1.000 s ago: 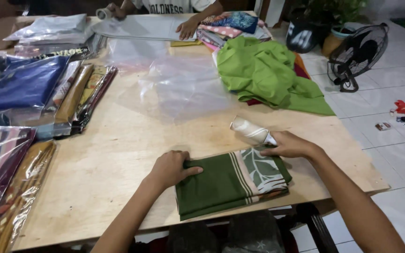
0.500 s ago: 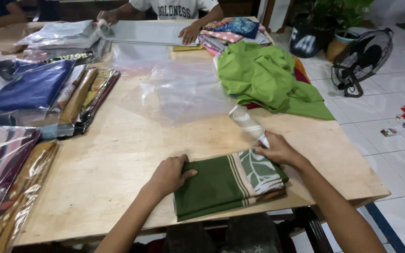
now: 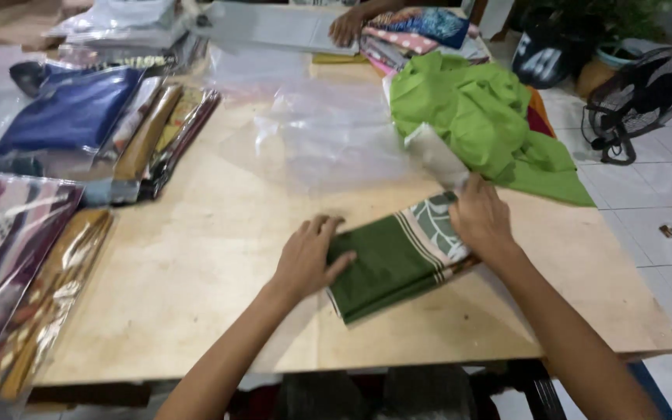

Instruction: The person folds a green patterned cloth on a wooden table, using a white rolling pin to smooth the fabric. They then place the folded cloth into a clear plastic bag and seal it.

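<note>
A folded dark green cloth with a white leaf-patterned band lies on the wooden table in front of me. My left hand presses flat on its left edge, fingers spread. My right hand rests on the cloth's right end and pinches a pale plastic piece that sticks up from it. A clear plastic bag lies flat just beyond the cloth.
A bright green fabric heap sits at the right. Bagged cloths line the left side. Another person's hand holds a plastic sheet at the far end. A black fan stands on the tiled floor.
The view has shifted so the cloth now sits tilted and nearer the middle. My right hand has lifted the pale plastic piece higher toward the green heap; my left hand stays on the cloth.
</note>
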